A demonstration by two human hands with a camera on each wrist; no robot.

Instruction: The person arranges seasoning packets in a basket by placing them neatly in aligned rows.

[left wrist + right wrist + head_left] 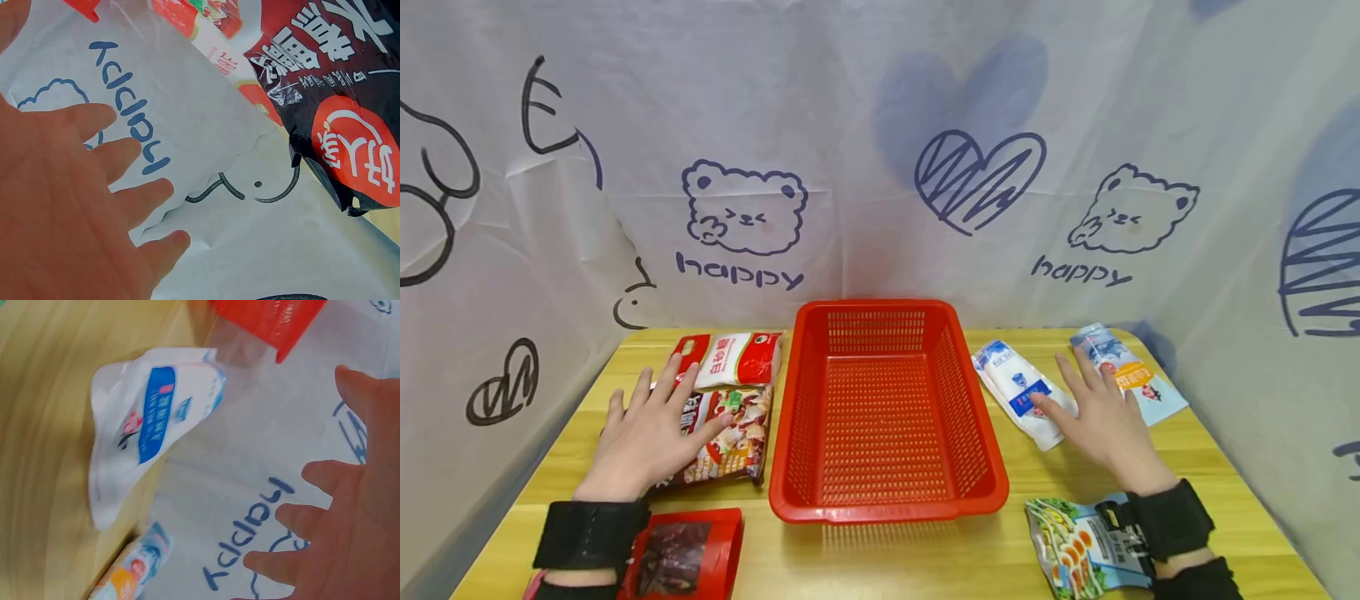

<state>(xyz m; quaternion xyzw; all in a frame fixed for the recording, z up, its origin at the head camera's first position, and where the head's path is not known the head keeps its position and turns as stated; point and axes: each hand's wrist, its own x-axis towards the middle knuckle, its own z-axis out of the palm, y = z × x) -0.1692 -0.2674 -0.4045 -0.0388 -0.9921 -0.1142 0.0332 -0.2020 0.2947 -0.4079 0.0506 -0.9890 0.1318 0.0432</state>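
Observation:
My left hand, fingers spread and straight, holds nothing and overlaps a dark food packet in the head view. Behind that packet lies a red and white packet. A red pouch with a clear window sits beside my left wrist. My right hand, also spread and holding nothing, is between a white pouch with a blue label and a light blue pouch. Near my right wrist is a pouch with a food picture. In both wrist views the fingers extend with no object between them.
A red plastic basket with perforated walls stands in the middle of the wooden table, with nothing inside it. A white cloth with drawings hangs behind the table and along both sides.

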